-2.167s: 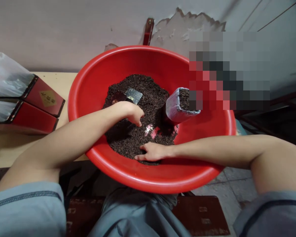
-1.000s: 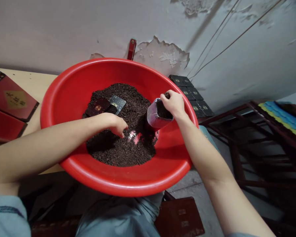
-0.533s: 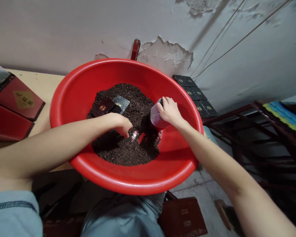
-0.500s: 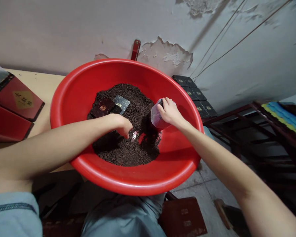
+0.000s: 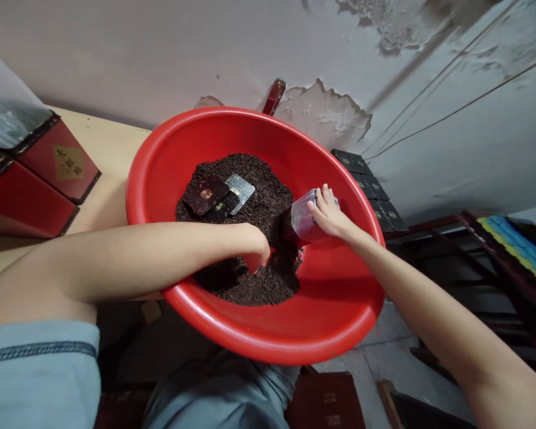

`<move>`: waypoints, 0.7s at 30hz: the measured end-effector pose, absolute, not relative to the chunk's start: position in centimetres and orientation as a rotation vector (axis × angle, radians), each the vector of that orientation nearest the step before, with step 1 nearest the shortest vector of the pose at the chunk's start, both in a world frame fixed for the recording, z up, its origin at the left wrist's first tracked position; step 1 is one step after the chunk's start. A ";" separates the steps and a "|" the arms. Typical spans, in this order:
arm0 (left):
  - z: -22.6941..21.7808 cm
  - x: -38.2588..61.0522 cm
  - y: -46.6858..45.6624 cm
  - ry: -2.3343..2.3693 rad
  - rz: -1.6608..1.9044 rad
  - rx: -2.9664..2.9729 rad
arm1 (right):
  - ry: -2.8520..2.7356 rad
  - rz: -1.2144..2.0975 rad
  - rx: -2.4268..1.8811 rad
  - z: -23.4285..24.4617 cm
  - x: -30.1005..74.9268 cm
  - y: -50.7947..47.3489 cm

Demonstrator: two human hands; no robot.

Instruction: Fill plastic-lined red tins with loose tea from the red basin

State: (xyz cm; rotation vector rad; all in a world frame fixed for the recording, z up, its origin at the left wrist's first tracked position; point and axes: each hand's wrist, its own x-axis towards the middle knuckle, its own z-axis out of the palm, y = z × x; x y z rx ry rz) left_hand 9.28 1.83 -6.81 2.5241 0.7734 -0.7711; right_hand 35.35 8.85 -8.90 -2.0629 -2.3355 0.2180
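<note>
A big red plastic basin (image 5: 268,351) holds a heap of dark, loose tea leaves (image 5: 250,164). My left hand (image 5: 255,247) reaches over the near left rim, bent down at the wrist, with its fingertips in the leaves; whether they grip any is hidden. On the right side of the basin, my right hand (image 5: 328,211) grips a tilted dark red tin (image 5: 295,231) whose end is wrapped in clear plastic (image 5: 304,215). Three flat square lids lie on the heap: a dark red lid (image 5: 205,193), a black lid (image 5: 223,207) and a silvery lid (image 5: 241,192).
Red tins (image 5: 49,179) with plastic bags inside stand on the pale table (image 5: 111,143) at left. Several black square lids (image 5: 368,185) lie beyond the basin's right rim. A dark rack with blue and yellow pads (image 5: 522,244) is at right, a dark red stool (image 5: 326,402) below.
The view has shifted, so the basin sits farther right. My left hand has moved rightward through the leaves, toward the tin, uncovering more of the black lid. My right hand stays on the tin.
</note>
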 end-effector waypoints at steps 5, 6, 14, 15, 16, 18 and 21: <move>-6.4 9.1 1.7 0.708 -0.780 2.593 | -2.341 0.192 -2.082 -8.4 34.7 8.0; -6.4 9.1 1.8 0.692 -0.790 2.603 | -2.373 0.179 -2.057 -8.3 34.5 6.9; -6.2 9.3 2.0 0.758 -0.699 2.553 | -2.543 -0.056 -1.885 -8.0 34.2 1.4; -6.2 9.4 1.9 0.743 -0.731 2.550 | -2.553 -0.024 -1.877 -7.8 34.4 2.4; -6.2 9.4 1.7 0.739 -0.754 2.540 | -2.566 0.020 -1.869 -7.6 34.5 3.5; -6.3 9.4 1.6 0.746 -0.764 2.524 | -2.585 0.093 -1.873 -7.2 34.7 5.9; -6.6 9.2 1.5 0.780 -0.631 2.516 | -2.575 0.059 -1.921 -7.0 34.7 7.6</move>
